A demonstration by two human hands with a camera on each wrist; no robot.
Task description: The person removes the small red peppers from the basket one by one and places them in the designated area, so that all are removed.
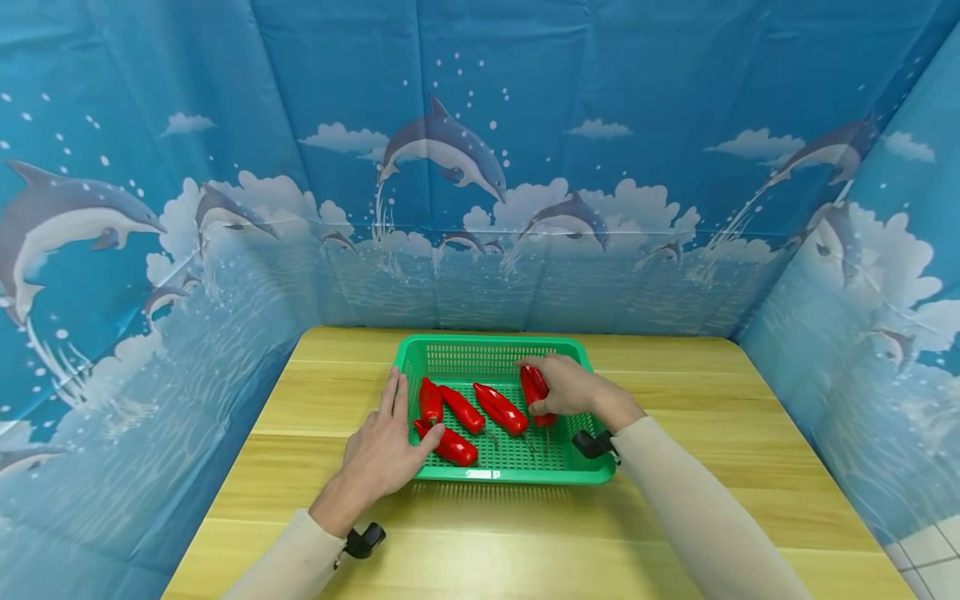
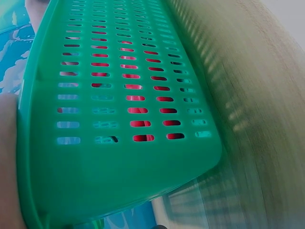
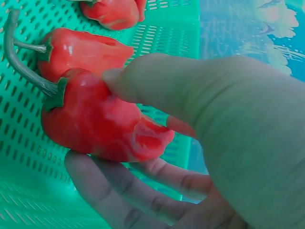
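A green plastic basket (image 1: 517,477) holds several glossy red peppers with green stems. My right hand (image 1: 573,387) reaches over its right side and grips one red pepper (image 1: 534,387). In the right wrist view that pepper (image 3: 90,121) lies between the thumb above and the fingers below, its stem pointing left. A second pepper (image 3: 78,50) lies right beside it. At the basket's left end, my left hand (image 1: 382,450) rests on the rim with fingers extended. Its thumb tip is over the nearest pepper (image 1: 457,450); whether they touch, I cannot tell.
The basket stands on a wooden table (image 1: 690,400) near its back edge. Behind and on both sides hangs a blue curtain (image 1: 480,283) with dolphins. Other peppers (image 1: 500,408) lie in the basket's middle and left. Each wrist carries a small black camera (image 1: 365,540).
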